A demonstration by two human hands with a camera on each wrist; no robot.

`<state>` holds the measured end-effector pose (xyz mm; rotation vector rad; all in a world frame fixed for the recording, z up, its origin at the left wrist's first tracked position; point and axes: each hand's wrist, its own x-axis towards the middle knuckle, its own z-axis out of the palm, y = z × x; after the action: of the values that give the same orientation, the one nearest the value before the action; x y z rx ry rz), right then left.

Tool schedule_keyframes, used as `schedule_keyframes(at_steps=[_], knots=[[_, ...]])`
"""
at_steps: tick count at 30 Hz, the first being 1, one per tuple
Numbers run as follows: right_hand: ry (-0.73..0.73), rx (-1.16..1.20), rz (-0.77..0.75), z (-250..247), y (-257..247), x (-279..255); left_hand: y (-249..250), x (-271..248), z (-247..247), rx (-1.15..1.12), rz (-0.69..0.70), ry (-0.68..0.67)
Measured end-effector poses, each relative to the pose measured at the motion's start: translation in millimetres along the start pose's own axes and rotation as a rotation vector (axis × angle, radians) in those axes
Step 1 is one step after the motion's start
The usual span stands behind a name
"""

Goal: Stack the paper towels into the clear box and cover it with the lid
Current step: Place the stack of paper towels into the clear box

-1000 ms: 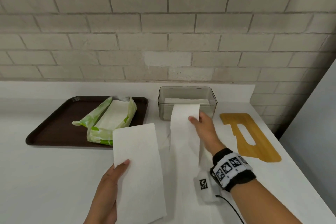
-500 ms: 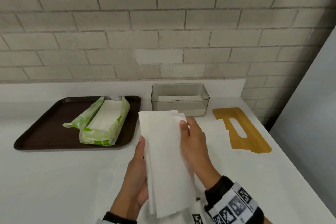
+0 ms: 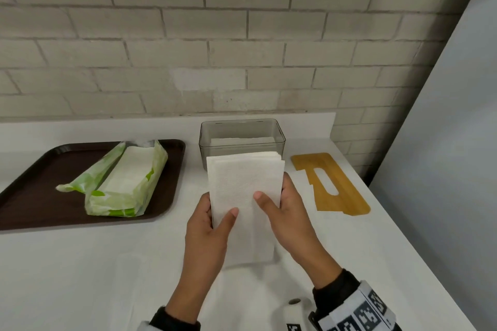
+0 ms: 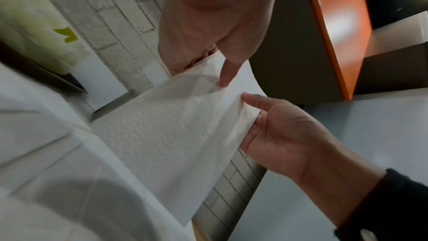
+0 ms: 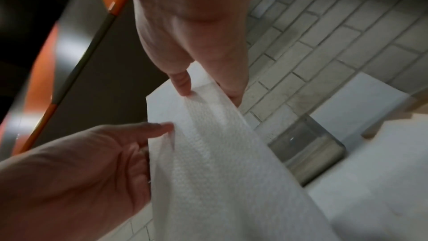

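Observation:
A folded stack of white paper towels (image 3: 243, 191) is held upright over the counter, just in front of the clear box (image 3: 242, 130). My left hand (image 3: 215, 213) grips its left edge, thumb on the front. My right hand (image 3: 271, 197) grips the right edge the same way. In the left wrist view the paper towels (image 4: 173, 125) are pinched by both hands. The right wrist view shows the clear box (image 5: 305, 153) beyond the towels. White towels lie in the bottom of the box. The wooden lid (image 3: 329, 184) with a slot lies flat to the right of the box.
A dark brown tray (image 3: 29, 191) at the left carries an opened green pack (image 3: 121, 183) of towels. A brick wall backs the white counter (image 3: 80, 263). The counter's right edge runs close past the lid, with a grey panel beyond.
A long towel strip hung from my right hand and a separate sheet from my left; both are now gathered into one folded stack, held by both hands near the box.

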<state>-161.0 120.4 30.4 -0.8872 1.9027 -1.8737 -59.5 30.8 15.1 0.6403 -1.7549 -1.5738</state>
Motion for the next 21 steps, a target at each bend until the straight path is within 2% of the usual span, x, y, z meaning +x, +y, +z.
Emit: schedule_keyframes(at_steps=[5, 11, 13, 16, 18, 19, 21], knots=[[0.024, 0.010, -0.039, 1, 1, -3, 0, 1, 7, 0.001, 0.020, 0.026], [-0.006, -0.039, 0.038, 0, 8, -1, -1, 4, 10, -0.078, 0.005, 0.056], [-0.090, -0.102, 0.141, -6, 12, -1, 1, 7, 7, -0.185, -0.035, 0.079], [-0.366, -0.294, 0.313, -17, 23, -6, -1, 14, -4, -0.348, -0.116, 0.123], [-0.456, -0.373, 0.330, -30, 24, -9, -5, 18, -17, -0.382, -0.141, 0.162], [-0.442, -0.370, 0.310, -38, 22, -8, -8, 19, -25, -0.345, -0.139, 0.177], [-0.305, -0.268, 0.259, -55, 16, -3, -14, 18, -37, -0.231, -0.130, 0.181]])
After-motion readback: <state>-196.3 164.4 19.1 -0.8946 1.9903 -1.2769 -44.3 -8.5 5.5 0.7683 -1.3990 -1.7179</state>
